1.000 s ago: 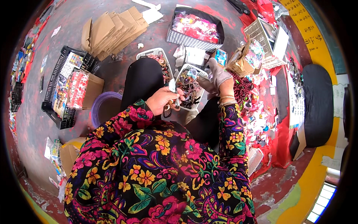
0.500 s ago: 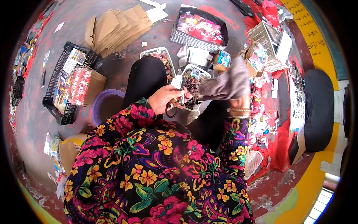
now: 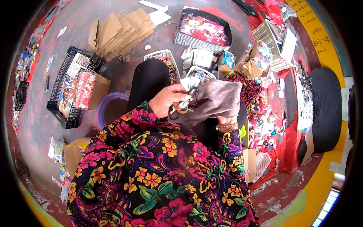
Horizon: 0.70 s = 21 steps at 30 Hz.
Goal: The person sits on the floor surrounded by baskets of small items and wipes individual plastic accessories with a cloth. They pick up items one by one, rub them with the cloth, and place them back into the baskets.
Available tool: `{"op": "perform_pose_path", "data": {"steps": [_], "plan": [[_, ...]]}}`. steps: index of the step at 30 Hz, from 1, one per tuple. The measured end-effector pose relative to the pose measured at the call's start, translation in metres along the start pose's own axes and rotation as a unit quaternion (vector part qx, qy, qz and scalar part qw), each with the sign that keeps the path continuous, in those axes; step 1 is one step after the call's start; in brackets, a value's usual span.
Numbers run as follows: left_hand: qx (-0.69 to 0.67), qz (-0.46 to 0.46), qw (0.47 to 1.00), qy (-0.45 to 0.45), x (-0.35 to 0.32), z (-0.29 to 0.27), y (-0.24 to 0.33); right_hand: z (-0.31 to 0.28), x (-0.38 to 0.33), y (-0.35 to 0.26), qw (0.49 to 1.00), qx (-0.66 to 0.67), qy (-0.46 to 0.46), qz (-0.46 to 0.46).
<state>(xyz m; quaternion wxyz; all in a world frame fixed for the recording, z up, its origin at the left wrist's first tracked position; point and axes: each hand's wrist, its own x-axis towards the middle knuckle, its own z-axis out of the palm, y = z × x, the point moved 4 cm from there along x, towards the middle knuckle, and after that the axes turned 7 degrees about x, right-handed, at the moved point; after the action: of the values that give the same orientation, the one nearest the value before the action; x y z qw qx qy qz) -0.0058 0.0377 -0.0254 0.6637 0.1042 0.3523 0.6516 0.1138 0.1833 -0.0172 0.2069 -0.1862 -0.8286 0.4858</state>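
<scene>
My left hand (image 3: pixel 163 101) pinches a small bunch of hair ties (image 3: pixel 189 85), one with a pale green fabric bow, with dark and brown loops hanging below. A greyish-brown cloth (image 3: pixel 221 98) is in my right hand (image 3: pixel 227 122); it drapes over the fingers and hides most of them. The cloth's left side touches the bunch or lies just beside it. Beyond my hands, a white plastic basket (image 3: pixel 206 72) of hair ties is partly covered. Another white basket (image 3: pixel 163 53) with reddish and brown hair ties stands to its left, by my knee.
Left are a purple bucket (image 3: pixel 107 101) and a black crate (image 3: pixel 65 120) with a carton beside it. Flattened cardboard (image 3: pixel 121 32) lies far left. A patterned bin (image 3: pixel 202 46) holds pink packets. On the right are dark red beads (image 3: pixel 245 90) and a cream crate (image 3: pixel 276 62).
My right hand has brought the cloth left and down toward the hair ties. My left hand has lifted them slightly, showing more of the pale green bow. Dark red beads now show at right.
</scene>
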Motion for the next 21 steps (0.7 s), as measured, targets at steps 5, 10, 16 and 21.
{"op": "perform_pose_path", "data": {"steps": [5, 10, 16, 21], "plan": [[0.072, -0.003, 0.997, 0.034, 0.0, 0.005, 0.001, 0.01, -0.002, -0.018, 0.972, -0.224, -0.022, -0.073], [0.262, 0.049, 0.962, 0.066, -0.001, 0.017, 0.005, 0.017, -0.006, -0.013, 0.997, 0.071, 0.01, -0.032], [0.333, 0.076, 0.935, 0.094, 0.003, 0.02, 0.001, 0.06, -0.02, 0.019, 0.8, 0.556, 0.007, 0.225], [0.204, 0.0, 0.978, 0.044, 0.009, 0.019, -0.005, 0.057, -0.014, 0.034, 0.947, 0.277, 0.051, 0.157]]}}
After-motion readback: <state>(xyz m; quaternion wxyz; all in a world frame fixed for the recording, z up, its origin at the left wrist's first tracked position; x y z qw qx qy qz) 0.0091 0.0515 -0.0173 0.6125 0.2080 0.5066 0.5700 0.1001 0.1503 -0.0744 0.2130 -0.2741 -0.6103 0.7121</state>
